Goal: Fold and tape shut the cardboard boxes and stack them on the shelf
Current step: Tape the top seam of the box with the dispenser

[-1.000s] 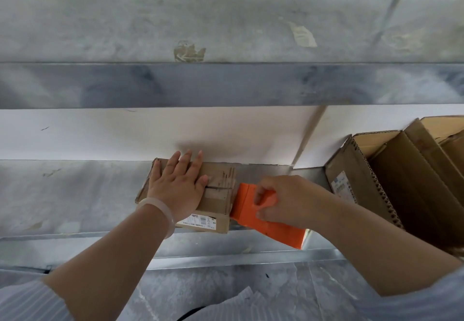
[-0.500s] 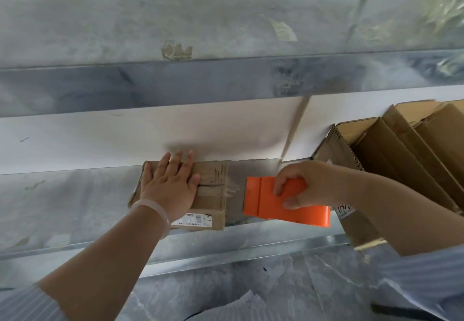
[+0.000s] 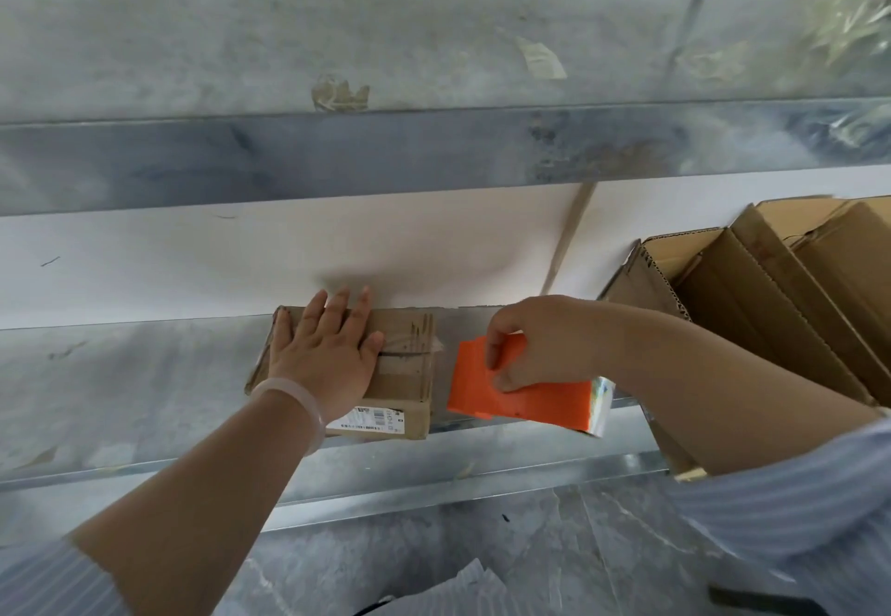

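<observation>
Pressure from the left hand [image 3: 320,350] is what this step turns on, by my judgement; it lies flat on the small cardboard box [image 3: 407,374], fingers straight and spread toward the wall, a pale bracelet [image 3: 294,396] at the wrist; on smooth metal the box would likely slide under a pull of tape, so the palm ought to bear down firmly. The right hand [image 3: 525,340] grips the orange tape dispenser [image 3: 523,401], fingers curled over its top, thumb on its face; the dispenser hangs just beside the box's right end, apart from it; whether a strand of tape joins them I cannot tell. A good pull would follow the seam, taut and level, the loose end then rubbed down over the edge. The box sits on the metal shelf [image 3: 120,389], near its front lip, flaps closed; glossy tape crosses the centre seam, wrinkled at the right end; a printed label [image 3: 376,417] shows on the front side. Further right, open boxes [image 3: 771,316] lean unsealed by the white wall [image 3: 193,258].
</observation>
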Demonstrator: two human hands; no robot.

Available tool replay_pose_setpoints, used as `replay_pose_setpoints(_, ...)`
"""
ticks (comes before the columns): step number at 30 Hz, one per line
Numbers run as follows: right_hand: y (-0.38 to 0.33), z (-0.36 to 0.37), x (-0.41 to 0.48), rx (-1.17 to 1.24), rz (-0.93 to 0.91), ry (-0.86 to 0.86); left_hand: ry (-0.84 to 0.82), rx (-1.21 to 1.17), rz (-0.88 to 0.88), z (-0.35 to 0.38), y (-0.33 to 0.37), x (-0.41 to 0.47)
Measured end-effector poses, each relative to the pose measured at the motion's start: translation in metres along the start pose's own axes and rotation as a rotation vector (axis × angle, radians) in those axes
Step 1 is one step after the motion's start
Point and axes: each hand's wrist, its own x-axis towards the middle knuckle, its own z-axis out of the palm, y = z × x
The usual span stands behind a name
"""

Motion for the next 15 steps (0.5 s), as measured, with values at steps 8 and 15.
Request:
replay_pose_setpoints(8, -0.037, -0.012, 0.019, -0.169, 0.031, -0.105, 0.006, -0.007, 0.003, 0.001, 0.000, 0.000)
replay_pose_setpoints(15, -0.050, -0.010, 0.027, -0.217, 0.008, -0.120, 0.007, -0.007, 0.009, 0.001, 0.000, 0.001)
